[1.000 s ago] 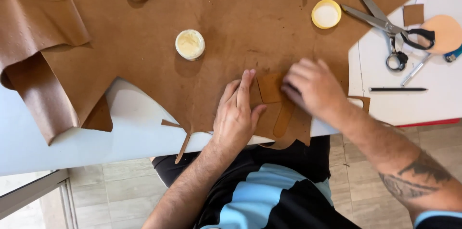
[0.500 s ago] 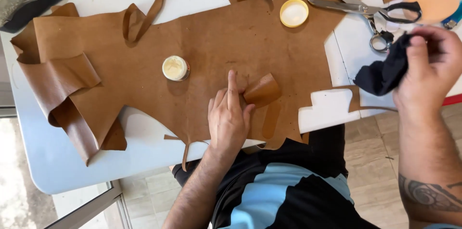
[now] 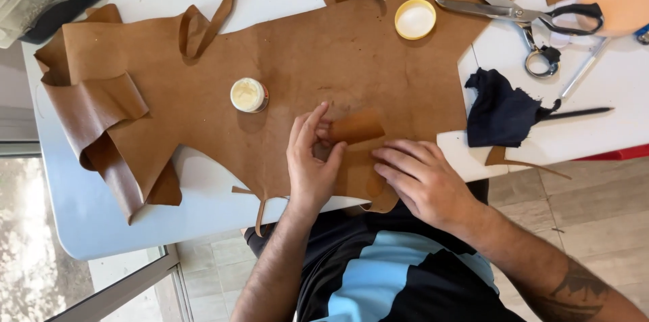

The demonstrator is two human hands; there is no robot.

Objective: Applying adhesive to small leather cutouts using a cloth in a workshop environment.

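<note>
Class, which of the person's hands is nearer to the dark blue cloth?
The right hand: it lies just left of and below the dark blue cloth. The left hand rests farther left, on the small leather piece.

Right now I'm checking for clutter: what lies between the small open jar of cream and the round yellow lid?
Head view: only bare brown leather sheet lies between the small open jar of cream and the round yellow lid.
</note>
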